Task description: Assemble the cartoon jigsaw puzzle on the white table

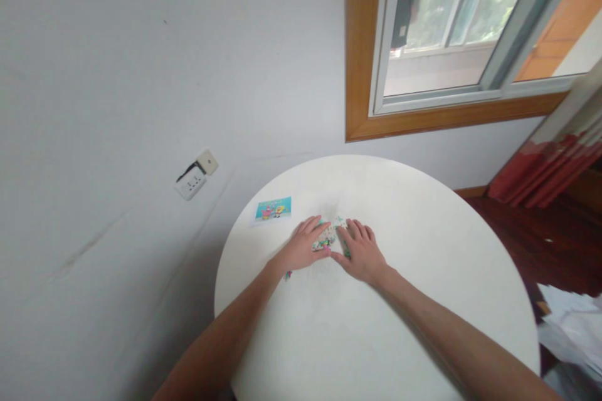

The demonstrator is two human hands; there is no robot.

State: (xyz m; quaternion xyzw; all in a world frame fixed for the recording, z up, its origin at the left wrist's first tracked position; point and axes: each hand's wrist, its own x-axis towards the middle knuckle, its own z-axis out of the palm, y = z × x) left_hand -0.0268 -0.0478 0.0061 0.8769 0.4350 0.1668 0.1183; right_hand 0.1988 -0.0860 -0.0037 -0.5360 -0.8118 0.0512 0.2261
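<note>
A small pile of colourful puzzle pieces (329, 235) lies on a round white table (423, 250). My left hand (303, 247) rests flat on the left side of the pile with fingers stretched out. My right hand (360, 250) lies flat on the right side, fingers spread, and the two thumbs nearly meet in front of the pieces. One loose piece (288, 275) lies by my left wrist. A picture card (273, 208) with cartoon figures on a blue ground lies to the left, apart from both hands.
The table stands against a grey wall with a white socket (190, 183) at the left. A wood-framed window (451, 44) is behind the table. Red curtain (550, 169) and dark wooden floor (540, 238) lie at the right, with white papers (571, 319) on the floor.
</note>
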